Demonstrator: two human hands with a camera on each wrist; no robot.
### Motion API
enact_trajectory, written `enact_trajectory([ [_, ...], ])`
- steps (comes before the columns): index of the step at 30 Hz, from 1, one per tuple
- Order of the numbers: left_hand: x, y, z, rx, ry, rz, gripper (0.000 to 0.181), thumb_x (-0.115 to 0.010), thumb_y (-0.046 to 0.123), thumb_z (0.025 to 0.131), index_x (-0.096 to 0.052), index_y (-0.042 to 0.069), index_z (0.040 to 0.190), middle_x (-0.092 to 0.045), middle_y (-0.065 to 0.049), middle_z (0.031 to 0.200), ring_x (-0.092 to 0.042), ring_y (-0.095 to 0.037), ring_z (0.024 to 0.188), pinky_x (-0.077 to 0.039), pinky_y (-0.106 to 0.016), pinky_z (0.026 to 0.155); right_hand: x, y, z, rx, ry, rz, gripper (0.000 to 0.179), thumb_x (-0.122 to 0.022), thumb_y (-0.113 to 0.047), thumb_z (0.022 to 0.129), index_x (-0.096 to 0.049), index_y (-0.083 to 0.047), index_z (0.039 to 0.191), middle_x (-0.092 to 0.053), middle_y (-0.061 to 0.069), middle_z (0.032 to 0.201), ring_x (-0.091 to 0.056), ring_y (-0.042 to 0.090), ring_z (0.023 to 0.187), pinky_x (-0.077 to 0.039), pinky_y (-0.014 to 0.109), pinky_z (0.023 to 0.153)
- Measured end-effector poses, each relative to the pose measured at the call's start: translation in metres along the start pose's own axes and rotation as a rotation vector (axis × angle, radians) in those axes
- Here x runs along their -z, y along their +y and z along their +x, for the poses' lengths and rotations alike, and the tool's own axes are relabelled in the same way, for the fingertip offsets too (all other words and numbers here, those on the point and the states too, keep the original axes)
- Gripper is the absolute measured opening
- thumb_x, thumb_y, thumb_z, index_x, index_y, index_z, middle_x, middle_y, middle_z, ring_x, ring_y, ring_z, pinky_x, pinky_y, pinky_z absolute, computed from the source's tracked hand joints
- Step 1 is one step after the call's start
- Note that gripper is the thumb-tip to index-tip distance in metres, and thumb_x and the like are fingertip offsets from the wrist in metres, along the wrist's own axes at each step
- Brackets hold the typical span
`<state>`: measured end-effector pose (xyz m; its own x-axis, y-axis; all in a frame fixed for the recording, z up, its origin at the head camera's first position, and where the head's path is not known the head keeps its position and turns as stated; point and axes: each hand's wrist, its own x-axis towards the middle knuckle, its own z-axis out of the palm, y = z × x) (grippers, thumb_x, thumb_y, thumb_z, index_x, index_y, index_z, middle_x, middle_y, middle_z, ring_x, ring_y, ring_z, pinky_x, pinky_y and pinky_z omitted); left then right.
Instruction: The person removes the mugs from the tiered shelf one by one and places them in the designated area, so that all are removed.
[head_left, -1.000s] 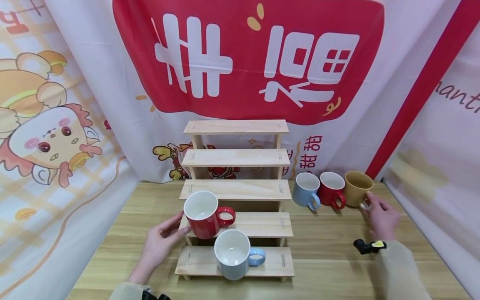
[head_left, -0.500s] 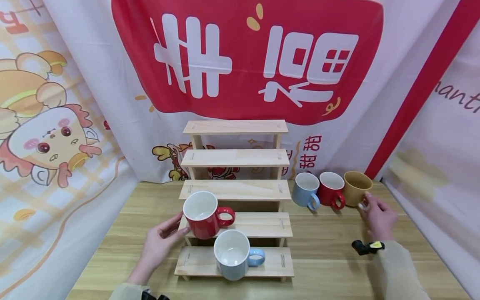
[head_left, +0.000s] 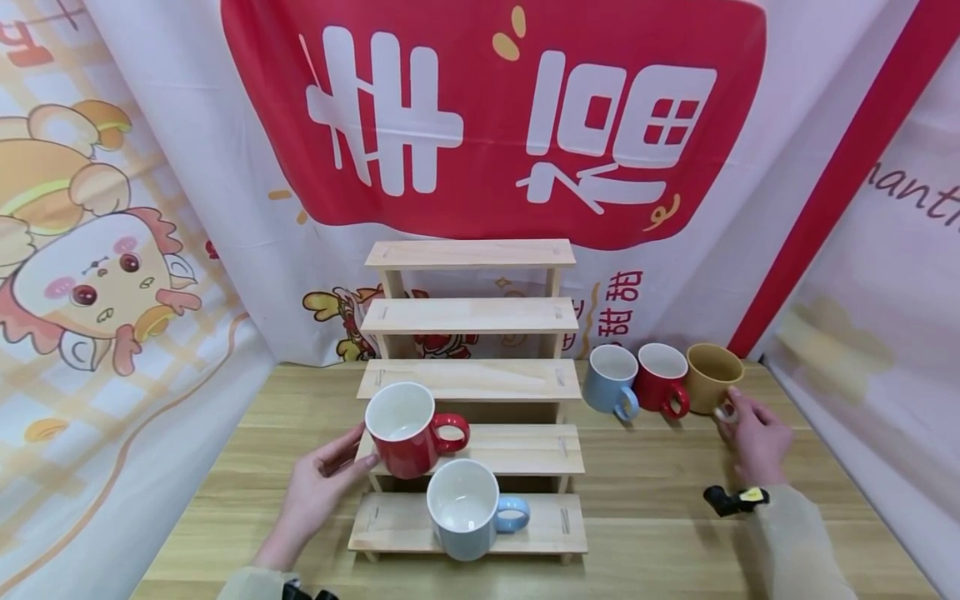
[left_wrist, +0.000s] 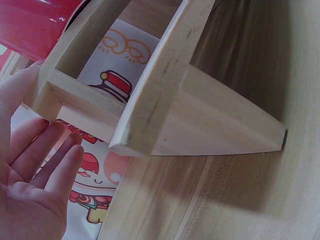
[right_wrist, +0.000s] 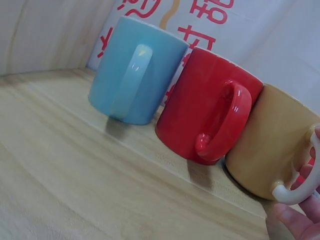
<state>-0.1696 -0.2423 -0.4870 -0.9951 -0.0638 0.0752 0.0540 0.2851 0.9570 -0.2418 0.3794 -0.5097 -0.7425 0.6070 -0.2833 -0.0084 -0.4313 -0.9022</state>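
Note:
In the head view, my left hand (head_left: 318, 492) is beside a red mug (head_left: 405, 450) with a white inside, which stands on the second tier from the bottom of a stepped wooden rack (head_left: 468, 379). The left wrist view has my left fingers (left_wrist: 62, 172) loosely extended at the rack's end and the thumb near the mug's base. A light blue mug (head_left: 463, 517) stands upright on the lowest tier, handle to the right. Over at the right, my right hand (head_left: 759, 442) pinches the pale handle of a tan mug (right_wrist: 272, 145) upright on the table, fingertips partly hidden behind the handle.
Left of the tan mug, another red mug (head_left: 660, 379) and another light blue mug (head_left: 611, 383) stand in a close row on the wooden table (head_left: 652, 500). Behind the rack hangs a printed cloth (head_left: 495, 167), with more cloth at both sides.

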Motion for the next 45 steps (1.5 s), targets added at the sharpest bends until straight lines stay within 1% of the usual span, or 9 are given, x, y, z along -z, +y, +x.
enact_trajectory([
  [5, 0.0, -0.001, 0.0, 0.006, 0.001, -0.023, 0.068, -0.087, 0.029, 0.083, -0.06, 0.007, 0.141, -0.059, -0.015, 0.141, -0.056, -0.037, 0.128, -0.052, -0.019, 0.094, 0.002, 0.001, -0.003, 0.014, -0.009, -0.007, 0.021, -0.085, -0.028, 0.086, -0.078, -0.016, 0.102, -0.059, 0.003, 0.115, -0.071, 0.013, 0.072, -0.062, 0.027, 0.073],
  [9, 0.0, -0.001, 0.0, 0.001, -0.004, -0.022, 0.068, -0.086, 0.029, 0.084, -0.059, 0.006, 0.142, -0.058, -0.017, 0.141, -0.056, -0.038, 0.127, -0.052, -0.019, 0.093, 0.007, -0.003, -0.005, 0.019, -0.018, 0.052, 0.017, -0.084, -0.023, 0.087, -0.076, -0.015, 0.1, -0.066, 0.001, 0.099, -0.068, 0.011, 0.073, -0.063, 0.026, 0.071],
  [13, 0.0, -0.002, 0.0, -0.02, -0.004, -0.001, 0.067, -0.086, 0.029, 0.085, -0.059, 0.006, 0.142, -0.058, -0.018, 0.141, -0.058, -0.037, 0.126, -0.052, -0.018, 0.094, 0.009, -0.013, -0.009, 0.053, 0.013, 0.031, 0.014, -0.084, -0.024, 0.087, -0.074, -0.018, 0.094, -0.071, -0.005, 0.082, -0.067, 0.004, 0.075, -0.059, 0.018, 0.067],
  [16, 0.0, -0.003, 0.0, -0.032, -0.001, 0.015, 0.067, -0.085, 0.03, 0.085, -0.059, 0.006, 0.142, -0.058, -0.018, 0.141, -0.058, -0.037, 0.126, -0.051, -0.018, 0.093, 0.008, -0.024, -0.013, 0.086, 0.017, 0.001, 0.012, -0.083, -0.026, 0.088, -0.074, -0.021, 0.093, -0.073, -0.01, 0.081, -0.069, 0.001, 0.078, -0.055, 0.011, 0.068],
  [21, 0.0, -0.003, 0.0, -0.037, 0.001, 0.022, 0.067, -0.085, 0.03, 0.085, -0.058, 0.006, 0.142, -0.058, -0.018, 0.141, -0.057, -0.038, 0.126, -0.051, -0.017, 0.093, 0.001, -0.047, -0.025, 0.129, -0.041, 0.045, 0.021, -0.081, -0.024, 0.09, -0.077, -0.017, 0.11, -0.075, -0.012, 0.089, -0.069, 0.0, 0.085, -0.055, 0.01, 0.073],
  [26, 0.0, -0.003, 0.0, -0.031, 0.003, 0.011, 0.067, -0.086, 0.03, 0.084, -0.06, 0.008, 0.141, -0.058, -0.018, 0.141, -0.058, -0.037, 0.126, -0.052, -0.018, 0.092, -0.011, -0.066, -0.038, 0.164, -0.136, 0.113, 0.023, -0.081, -0.02, 0.09, -0.078, -0.013, 0.111, -0.076, -0.007, 0.097, -0.07, 0.004, 0.091, -0.055, 0.012, 0.077],
  [36, 0.0, -0.002, 0.001, -0.012, 0.004, 0.017, 0.068, -0.086, 0.032, 0.084, -0.059, 0.009, 0.142, -0.058, -0.016, 0.141, -0.059, -0.034, 0.125, -0.052, -0.017, 0.092, -0.052, -0.085, -0.085, 0.236, -0.474, 0.177, 0.031, -0.074, -0.018, 0.096, -0.073, 0.0, 0.121, -0.076, 0.004, 0.111, -0.071, 0.012, 0.102, -0.055, 0.023, 0.089],
  [40, 0.001, -0.001, 0.0, -0.015, -0.003, 0.002, 0.067, -0.086, 0.029, 0.085, -0.059, 0.008, 0.142, -0.057, -0.017, 0.142, -0.057, -0.036, 0.127, -0.051, -0.018, 0.093, -0.07, -0.086, -0.106, 0.255, -0.557, 0.105, 0.038, -0.072, -0.02, 0.097, -0.068, 0.002, 0.127, -0.074, 0.006, 0.118, -0.069, 0.014, 0.108, -0.053, 0.025, 0.094],
  [45, 0.0, 0.001, -0.001, -0.017, -0.007, -0.007, 0.066, -0.085, 0.028, 0.085, -0.059, 0.007, 0.142, -0.057, -0.017, 0.142, -0.056, -0.037, 0.128, -0.05, -0.018, 0.095, -0.092, -0.085, -0.136, 0.253, -0.625, -0.114, 0.055, -0.071, -0.034, 0.097, -0.06, 0.0, 0.139, -0.068, 0.005, 0.13, -0.065, 0.013, 0.116, -0.05, 0.024, 0.097],
])
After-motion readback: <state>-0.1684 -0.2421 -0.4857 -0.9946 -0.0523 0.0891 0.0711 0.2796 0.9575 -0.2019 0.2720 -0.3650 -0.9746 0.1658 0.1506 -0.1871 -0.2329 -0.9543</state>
